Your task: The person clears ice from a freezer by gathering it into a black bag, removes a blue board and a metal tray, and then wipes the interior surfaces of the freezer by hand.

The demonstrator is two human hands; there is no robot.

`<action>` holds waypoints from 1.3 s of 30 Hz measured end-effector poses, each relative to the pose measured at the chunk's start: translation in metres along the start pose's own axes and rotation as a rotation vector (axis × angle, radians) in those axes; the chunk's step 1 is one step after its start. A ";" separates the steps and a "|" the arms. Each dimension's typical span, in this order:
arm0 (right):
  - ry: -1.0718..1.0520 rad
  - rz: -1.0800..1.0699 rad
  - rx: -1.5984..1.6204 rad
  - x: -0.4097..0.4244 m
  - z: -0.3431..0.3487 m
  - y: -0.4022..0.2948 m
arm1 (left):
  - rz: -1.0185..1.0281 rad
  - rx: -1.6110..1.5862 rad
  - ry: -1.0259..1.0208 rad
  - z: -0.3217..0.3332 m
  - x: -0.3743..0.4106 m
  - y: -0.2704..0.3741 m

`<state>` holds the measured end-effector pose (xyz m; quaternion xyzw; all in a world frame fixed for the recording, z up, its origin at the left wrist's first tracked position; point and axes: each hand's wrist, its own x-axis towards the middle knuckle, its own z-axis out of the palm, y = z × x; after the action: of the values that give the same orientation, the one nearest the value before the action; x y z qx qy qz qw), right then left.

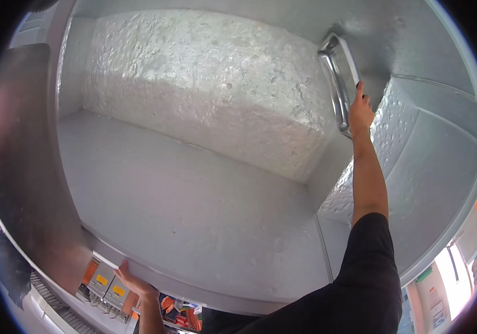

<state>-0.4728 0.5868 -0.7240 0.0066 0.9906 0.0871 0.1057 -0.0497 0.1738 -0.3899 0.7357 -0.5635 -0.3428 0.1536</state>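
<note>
My right hand (361, 112) reaches deep into a large grey metal-lined compartment, its fingers closed around a dark object, mostly hidden, by the lower end of a long pale bar. That bar runs beside a shiny metal handle-like frame (335, 83) against the inner wall; whether the two are one piece, I cannot tell. Behind them is a bumpy, silvery panel (205, 62). Low on the left, my left hand (134, 282) rests on the front edge (171, 286) of the compartment, its fingers spread.
A smooth metal panel (25, 167) stands along the left side. Beyond the front edge are grey boxes with yellow labels (118, 291) and orange and red items (184, 317). A curved pale rim (439, 254) bounds the right side, with a bright opening (457, 284) past it.
</note>
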 end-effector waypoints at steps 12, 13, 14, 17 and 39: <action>0.204 -0.353 0.068 0.100 0.034 -0.094 | 0.566 0.673 -0.119 -0.051 0.025 -0.044; 0.225 -0.418 0.098 0.117 0.027 -0.106 | 0.495 0.617 -0.094 -0.048 0.022 -0.041; 0.236 -0.486 0.132 0.125 0.020 -0.121 | 0.426 0.561 -0.061 -0.046 0.019 -0.039; 0.150 -0.608 0.038 0.132 -0.027 -0.182 | -0.058 -0.047 0.029 -0.035 0.019 -0.023; 0.065 -0.768 0.237 0.129 0.035 -0.056 | 0.441 0.752 -0.134 -0.064 0.021 -0.032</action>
<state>-0.5909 0.5420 -0.7939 -0.3547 0.9270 -0.0732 0.0976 0.0195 0.1544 -0.3707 0.5787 -0.8014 -0.1197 -0.0922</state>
